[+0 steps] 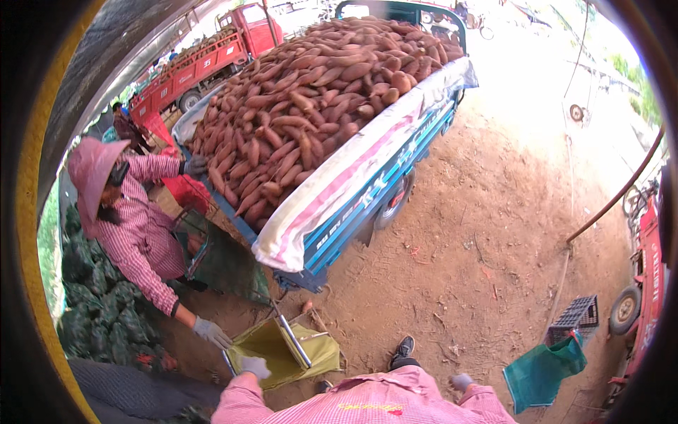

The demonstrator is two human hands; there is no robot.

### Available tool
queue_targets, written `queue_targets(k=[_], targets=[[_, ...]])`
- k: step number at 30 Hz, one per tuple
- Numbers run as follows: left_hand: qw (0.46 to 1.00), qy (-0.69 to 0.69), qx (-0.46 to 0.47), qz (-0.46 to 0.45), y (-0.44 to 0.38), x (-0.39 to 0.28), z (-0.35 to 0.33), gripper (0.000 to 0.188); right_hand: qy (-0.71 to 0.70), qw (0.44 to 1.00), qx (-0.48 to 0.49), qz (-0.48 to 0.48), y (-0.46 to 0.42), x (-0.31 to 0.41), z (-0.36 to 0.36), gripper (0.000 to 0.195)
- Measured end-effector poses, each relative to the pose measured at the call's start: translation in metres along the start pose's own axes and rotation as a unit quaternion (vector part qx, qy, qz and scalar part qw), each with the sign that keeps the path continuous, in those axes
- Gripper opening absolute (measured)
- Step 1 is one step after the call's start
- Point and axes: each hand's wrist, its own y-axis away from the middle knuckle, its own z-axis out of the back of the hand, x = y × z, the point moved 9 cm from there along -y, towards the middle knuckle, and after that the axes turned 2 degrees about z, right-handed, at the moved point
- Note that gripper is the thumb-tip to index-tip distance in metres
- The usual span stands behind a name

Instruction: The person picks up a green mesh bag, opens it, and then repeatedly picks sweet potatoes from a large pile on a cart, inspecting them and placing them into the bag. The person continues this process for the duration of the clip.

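My left hand (255, 367), in a pale grey glove, is over the near side of a yellow-green fabric trough (312, 355) with metal tubes along its edges. Whether its fingers grip the fabric or only hover there, I cannot tell. At my right side hangs my right hand (462, 381), gloved too and partly hidden by the sleeve; its fingers are too small to make out. A co-worker's gloved hand (212, 333) reaches the trough's left corner. Beyond the trough stands a blue cargo bed (339, 233) heaped with reddish sweet potatoes (296, 122).
The co-worker (143, 212) stands at the left beside filled green mesh bags (100, 312). On the dirt ground (450, 265) at right are a black plastic crate (574, 318) and a teal mesh bag (545, 373). Red vehicles stand at the far left and right edge.
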Motion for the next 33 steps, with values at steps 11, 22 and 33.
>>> queue_targets(k=[11,22,33], targets=[[0.908,0.181,-0.239,-0.291,0.029,-0.301,0.297,0.044,-0.187,0.934,-0.252,0.169,-0.034,0.07,0.245,0.027],[0.824,0.465,-0.153,-0.285,-0.104,-0.442,0.478,0.039,-0.077,0.957,-0.148,0.238,-0.044,0.282,0.335,0.037],[0.833,0.505,-0.106,-0.202,-0.282,-0.567,0.775,0.04,-0.488,0.865,-0.11,-0.028,-0.129,0.182,0.525,0.032]])
